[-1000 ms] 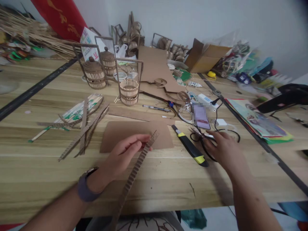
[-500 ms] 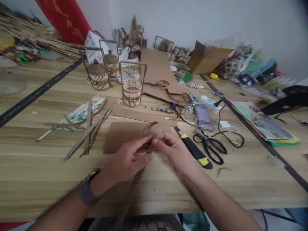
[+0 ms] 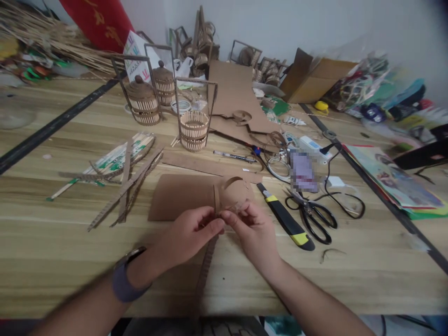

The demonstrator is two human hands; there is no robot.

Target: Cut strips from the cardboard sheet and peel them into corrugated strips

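My left hand is closed on a corrugated cardboard strip, whose ribbed lower end hangs toward the table's front edge. The strip's upper end stands up past the fingers. Close against it, my right hand pinches the strip with thumb and fingers, and a thin ragged paper scrap shows at its fingertips. The exact grip between the hands is partly hidden. Behind them lies a flat cardboard sheet with a curled piece on it. A utility knife rests right of my right hand.
Black-handled scissors and a phone lie to the right. Loose cardboard strips and a pack of sticks are at left. A small handled stick bucket stands behind, near lidded ones. An open box sits at back right.
My hands have come slightly lower and nearer to me. The strip's upper end now stands up above my left fingers, and a ragged scrap shows at my right fingertips. The view has shifted a little.
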